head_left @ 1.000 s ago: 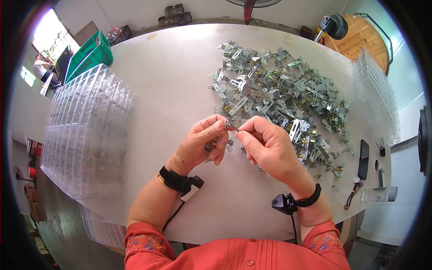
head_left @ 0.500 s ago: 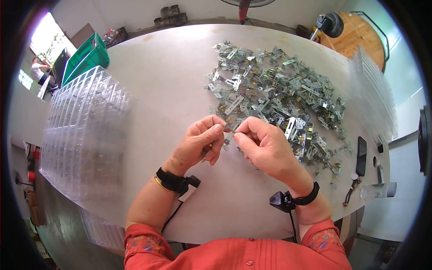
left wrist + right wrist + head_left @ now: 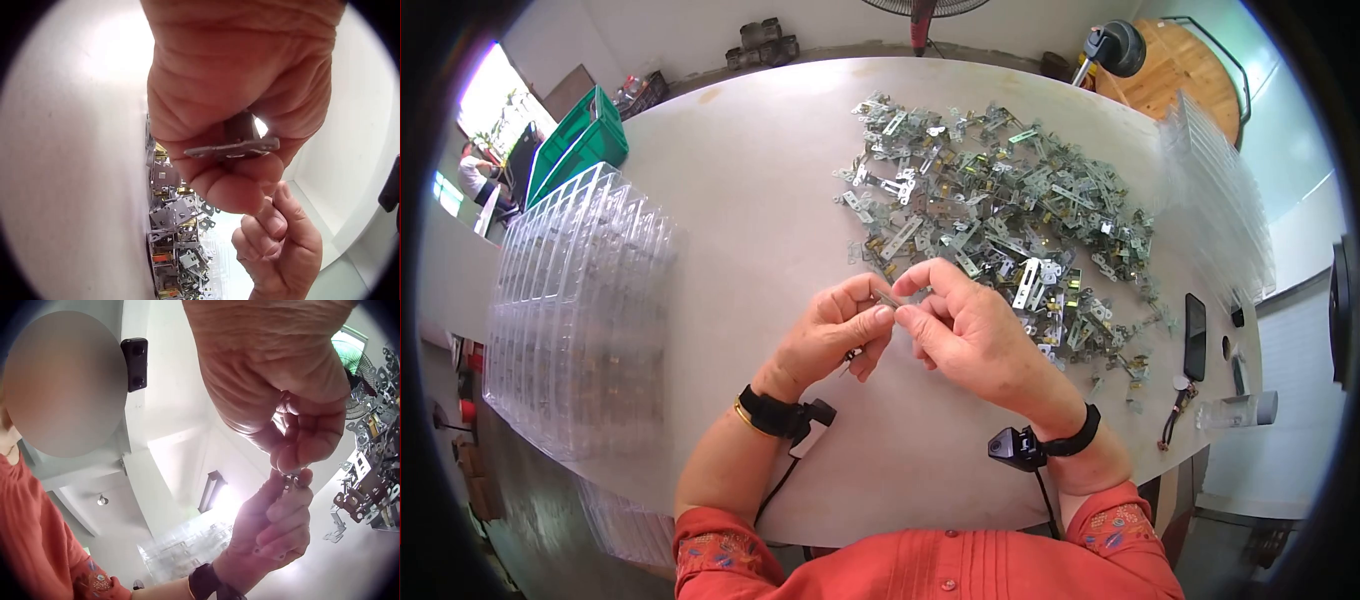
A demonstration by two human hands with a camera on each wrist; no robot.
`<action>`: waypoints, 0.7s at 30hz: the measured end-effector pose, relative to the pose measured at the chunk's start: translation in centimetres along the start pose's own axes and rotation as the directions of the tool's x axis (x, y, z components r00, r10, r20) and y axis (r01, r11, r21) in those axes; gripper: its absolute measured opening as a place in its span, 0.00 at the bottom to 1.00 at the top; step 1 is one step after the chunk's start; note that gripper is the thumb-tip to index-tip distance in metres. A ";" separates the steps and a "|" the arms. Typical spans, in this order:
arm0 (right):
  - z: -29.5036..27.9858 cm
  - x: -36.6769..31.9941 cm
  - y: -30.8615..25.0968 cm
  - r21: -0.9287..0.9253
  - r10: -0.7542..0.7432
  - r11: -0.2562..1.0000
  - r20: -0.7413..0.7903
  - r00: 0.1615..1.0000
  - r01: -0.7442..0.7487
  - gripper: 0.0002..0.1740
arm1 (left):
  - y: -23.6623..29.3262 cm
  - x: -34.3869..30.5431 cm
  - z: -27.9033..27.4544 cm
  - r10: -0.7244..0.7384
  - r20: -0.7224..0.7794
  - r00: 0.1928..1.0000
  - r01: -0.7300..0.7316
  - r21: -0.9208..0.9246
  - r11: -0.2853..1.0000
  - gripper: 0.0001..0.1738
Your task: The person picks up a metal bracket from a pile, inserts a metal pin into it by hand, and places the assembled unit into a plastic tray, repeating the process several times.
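In front of the chest, my left hand (image 3: 832,328) and right hand (image 3: 980,335) meet at their fingertips. Both pinch a small metal part (image 3: 887,299) by thumb and forefinger; only a short length of it shows between them. A second piece, a flat grey metal bracket (image 3: 234,149) with holes, lies within the curled fingers of the left hand. The right wrist view shows small metal ends (image 3: 289,482) poking out where the fingertips join. Just beyond the hands spreads a wide heap of loose metal brackets (image 3: 1000,200), some with brass-coloured pieces.
A tall stack of clear plastic trays (image 3: 575,320) stands at the left, with a green crate (image 3: 580,145) behind it. More clear trays (image 3: 1220,190) stand at the right edge. A phone (image 3: 1195,335), a key bunch (image 3: 1177,412) and a clear bottle (image 3: 1235,411) lie at the right.
The head view has shifted, so the heap and trays appear further left. My hands have drawn closer together, and less of the small part shows between the fingertips.
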State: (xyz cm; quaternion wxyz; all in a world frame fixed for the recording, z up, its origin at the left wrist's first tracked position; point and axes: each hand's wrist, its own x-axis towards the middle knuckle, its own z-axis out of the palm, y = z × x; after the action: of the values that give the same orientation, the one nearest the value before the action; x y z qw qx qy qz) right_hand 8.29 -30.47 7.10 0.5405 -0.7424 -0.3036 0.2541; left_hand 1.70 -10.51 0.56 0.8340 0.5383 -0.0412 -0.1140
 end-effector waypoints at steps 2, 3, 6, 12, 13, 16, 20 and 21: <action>0.2 0.2 0.0 0.007 0.026 1.000 0.033 0.999 -0.026 0.12 | -0.2 -0.1 0.0 0.005 -0.014 1.000 -0.004 0.065 0.998 0.12; 0.5 0.2 0.1 0.018 0.013 1.000 0.048 0.999 -0.014 0.12 | -0.5 0.0 -0.2 0.020 0.016 1.000 -0.021 0.033 0.999 0.12; 0.2 0.2 0.5 -0.141 -0.054 0.989 -0.010 0.998 0.053 0.11 | -0.6 -0.1 0.2 0.003 -0.028 1.000 -0.001 0.074 0.997 0.12; -0.1 -0.3 -0.8 -0.230 0.005 0.973 -0.024 1.000 -0.010 0.11 | -0.5 -0.2 0.5 -0.070 0.060 0.996 0.059 0.174 0.983 0.14; 0.1 0.0 -0.7 -0.231 0.011 0.973 -0.021 1.000 -0.016 0.11 | -0.3 -0.3 0.6 -0.070 0.082 0.994 0.056 0.169 0.984 0.14; 0.1 0.3 0.0 -0.193 -0.131 0.974 -0.068 0.989 0.115 0.11 | -0.1 -0.6 1.2 -0.126 0.057 0.990 0.110 0.223 0.969 0.14; -0.2 -0.2 0.1 -0.151 -0.157 0.980 -0.200 0.967 0.128 0.11 | -1.1 -0.2 0.5 -0.051 0.110 0.993 0.046 0.048 0.998 0.13; -0.4 0.1 -0.1 -0.100 -0.153 0.986 -0.207 0.966 0.135 0.11 | -0.6 -0.2 0.7 -0.020 0.073 0.997 0.021 -0.008 1.000 0.14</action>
State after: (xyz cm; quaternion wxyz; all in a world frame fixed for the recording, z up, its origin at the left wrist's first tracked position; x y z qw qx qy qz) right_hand 8.59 -30.68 7.28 0.5548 -0.7638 -0.3074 0.1199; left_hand 1.25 -11.36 0.30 0.8331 0.5304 -0.0655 -0.1425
